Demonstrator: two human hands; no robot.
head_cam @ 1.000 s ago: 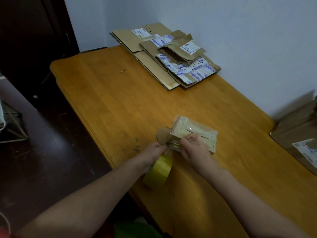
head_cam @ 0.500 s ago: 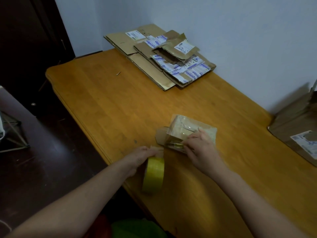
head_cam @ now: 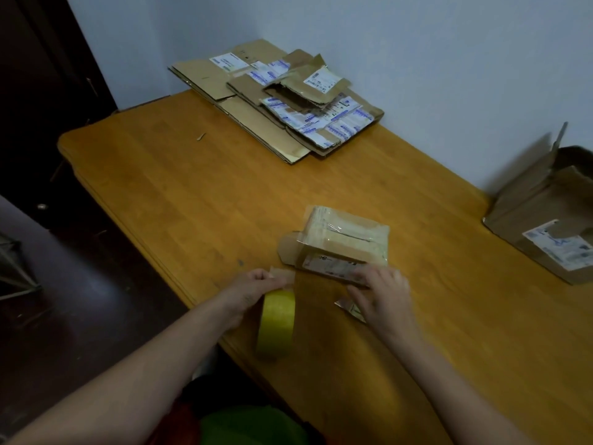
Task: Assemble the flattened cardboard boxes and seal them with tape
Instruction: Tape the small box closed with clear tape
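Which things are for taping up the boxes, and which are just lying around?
For the job: yellow tape roll in the left hand; small box held by the right hand; pile of flat boxes; maybe the open box.
Lying about: little scrap on the table; metal frame on the floor.

On the table (head_cam: 192, 187), the small box (head_cam: 345, 242) sits near the front, tape roll (head_cam: 276, 322) at its left, flattened stack (head_cam: 276, 101) behind, and what seems an open carton (head_cam: 539, 226) far right.
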